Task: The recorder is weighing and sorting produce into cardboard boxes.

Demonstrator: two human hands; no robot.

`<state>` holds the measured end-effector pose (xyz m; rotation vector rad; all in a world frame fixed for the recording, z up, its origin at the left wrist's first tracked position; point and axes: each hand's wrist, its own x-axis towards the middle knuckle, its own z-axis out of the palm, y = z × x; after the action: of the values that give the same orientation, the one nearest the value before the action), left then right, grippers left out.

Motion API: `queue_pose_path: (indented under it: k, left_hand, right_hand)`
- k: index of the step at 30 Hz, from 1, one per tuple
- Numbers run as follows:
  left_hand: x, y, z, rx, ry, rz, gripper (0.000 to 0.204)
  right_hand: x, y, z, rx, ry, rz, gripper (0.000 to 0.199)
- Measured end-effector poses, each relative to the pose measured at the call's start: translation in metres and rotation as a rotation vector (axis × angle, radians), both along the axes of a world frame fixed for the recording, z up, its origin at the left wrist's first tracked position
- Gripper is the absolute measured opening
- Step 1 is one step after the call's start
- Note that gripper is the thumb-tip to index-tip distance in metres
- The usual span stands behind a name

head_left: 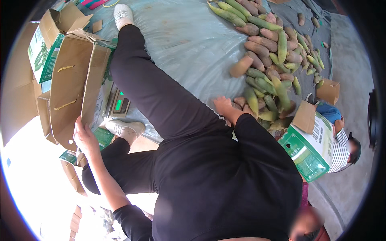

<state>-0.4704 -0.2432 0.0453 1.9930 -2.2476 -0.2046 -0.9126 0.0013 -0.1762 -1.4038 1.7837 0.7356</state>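
Cardboard, light and stiff but easily creased: the left hand (pixel 85 136) pinches the open carton (pixel 74 86) by its flap edge, beside the scale (pixel 120 104). Farther off, the right hand (pixel 222 105) rests, fingers loose, on firm bamboo shoots (pixel 267 60) piled on plastic sheeting (pixel 189 40).

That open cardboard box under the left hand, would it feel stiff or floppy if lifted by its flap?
The cardboard box looks empty, so probably light. Its flaps hang loose where the left hand grips, so likely to bend and swing. Standing open-sided, it may tip easily.
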Motion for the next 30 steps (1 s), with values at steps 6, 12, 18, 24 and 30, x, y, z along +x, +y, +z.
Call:
queue_pose_path:
  k: [6, 12, 18, 24, 30]
  left_hand:
    - [-0.004, -0.001, 0.001, -0.082, -0.033, -0.067, 0.036]
    - [-0.001, 0.0, 0.003, 0.001, 0.0, 0.005, 0.034]
    - [0.0, -0.003, 0.002, -0.035, -0.039, -0.025, 0.037]
    - [0.004, -0.002, 0.003, -0.036, -0.035, -0.027, 0.037]
    - [-0.004, -0.004, 0.008, -0.062, -0.043, -0.042, 0.037]
  right_hand:
    - [0.021, -0.03, -0.022, -0.07, -0.136, 0.194, 0.025]
    - [0.034, -0.079, -0.007, -0.236, -0.156, 0.431, 0.022]
    - [0.031, -0.103, -0.013, -0.209, -0.109, 0.466, 0.022]
    - [0.039, -0.112, -0.01, -0.397, -0.156, -0.319, 0.032]
    - [0.008, -0.122, -0.029, -0.605, 0.07, -0.756, 0.063]
